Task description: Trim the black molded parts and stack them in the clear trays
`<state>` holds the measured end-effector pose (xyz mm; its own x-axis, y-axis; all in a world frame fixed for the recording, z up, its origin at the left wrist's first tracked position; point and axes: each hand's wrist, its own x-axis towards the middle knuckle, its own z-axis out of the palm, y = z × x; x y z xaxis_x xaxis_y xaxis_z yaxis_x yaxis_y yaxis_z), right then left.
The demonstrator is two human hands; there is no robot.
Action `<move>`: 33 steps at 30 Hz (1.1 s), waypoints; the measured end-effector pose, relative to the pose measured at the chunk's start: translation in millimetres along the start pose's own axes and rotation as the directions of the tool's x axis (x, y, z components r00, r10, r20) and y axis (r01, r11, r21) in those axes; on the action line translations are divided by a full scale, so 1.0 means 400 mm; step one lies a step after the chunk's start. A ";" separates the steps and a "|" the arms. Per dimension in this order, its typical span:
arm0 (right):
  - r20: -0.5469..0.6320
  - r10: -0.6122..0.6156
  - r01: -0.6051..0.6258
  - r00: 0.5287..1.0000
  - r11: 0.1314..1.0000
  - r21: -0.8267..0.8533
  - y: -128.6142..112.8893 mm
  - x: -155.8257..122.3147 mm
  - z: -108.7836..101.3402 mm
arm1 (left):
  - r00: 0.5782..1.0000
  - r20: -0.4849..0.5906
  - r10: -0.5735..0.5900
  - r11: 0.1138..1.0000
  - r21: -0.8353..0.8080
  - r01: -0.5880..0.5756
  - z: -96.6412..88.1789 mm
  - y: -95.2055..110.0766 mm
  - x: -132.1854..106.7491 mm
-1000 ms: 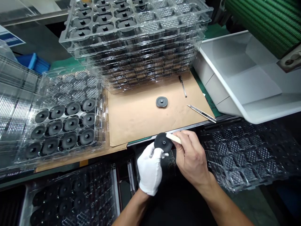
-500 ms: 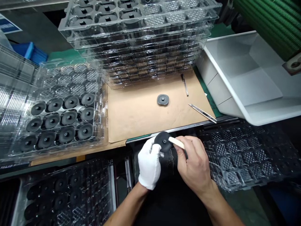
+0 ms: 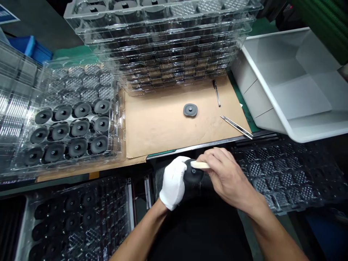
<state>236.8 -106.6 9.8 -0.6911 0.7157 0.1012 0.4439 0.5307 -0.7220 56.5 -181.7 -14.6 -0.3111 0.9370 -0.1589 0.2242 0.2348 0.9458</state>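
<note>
My left hand [image 3: 173, 183], in a white glove, is closed around a round black rubber part [image 3: 193, 174] just below the table's front edge. My bare right hand [image 3: 227, 177] pinches a pale stick-like tool [image 3: 199, 165] and lays its tip on the top of that part. A second, grey round part [image 3: 190, 110] lies alone on the brown cardboard sheet [image 3: 157, 127], well beyond both hands.
A clear tray [image 3: 67, 123] with several black parts sits at left. A tall stack of clear trays [image 3: 163, 47] stands at the back. Tweezers [image 3: 236, 127] and a thin tool [image 3: 216, 92] lie on the cardboard's right side. A white bin [image 3: 293, 87] is at right. More trays sit below the table edge.
The black part has tipped down toward me and sits lower in my left hand. My right hand has shifted the stick across its top. The view has moved slightly.
</note>
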 end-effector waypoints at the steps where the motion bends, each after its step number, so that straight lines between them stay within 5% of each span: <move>1: 0.013 0.013 -0.012 1.000 1.000 -0.018 0.007 -0.007 -0.012 | 1.000 -0.001 -0.010 1.000 0.015 0.010 -0.004 0.004 0.004; 6: 0.024 0.014 -0.014 1.000 0.999 -0.030 0.017 -0.017 -0.039 | 0.997 0.066 -0.037 0.999 0.004 0.036 -0.017 0.012 0.019; 11: 0.115 -0.114 0.113 0.987 0.993 0.015 0.011 0.029 -0.023 | 0.957 0.287 -0.048 0.998 -0.022 0.057 -0.029 0.010 0.030; 14: 0.174 -0.169 0.167 0.970 0.986 0.026 0.014 0.045 -0.027 | 0.945 0.321 -0.065 0.997 -0.018 0.075 -0.039 0.012 0.032; 22: 0.053 -0.060 0.056 0.997 0.995 0.080 0.010 0.020 -0.029 | 1.000 -0.024 0.007 1.000 0.025 -0.007 -0.030 0.002 0.028; 29: -0.203 0.045 -0.030 0.978 0.997 0.074 -0.037 0.002 0.050 | 0.955 -0.265 0.134 0.990 0.073 -0.119 -0.018 0.022 0.057; 33: -0.350 0.099 -0.072 0.932 0.993 0.088 -0.077 0.006 0.093 | 0.930 -0.369 0.009 1.000 -0.004 -0.011 0.000 0.044 0.064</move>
<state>200.1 -138.3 6.8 -0.4004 0.8780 0.2623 0.4409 0.4355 -0.7848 52.3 -153.5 -1.8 -0.6276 0.7778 -0.0346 0.2241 0.2230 0.9487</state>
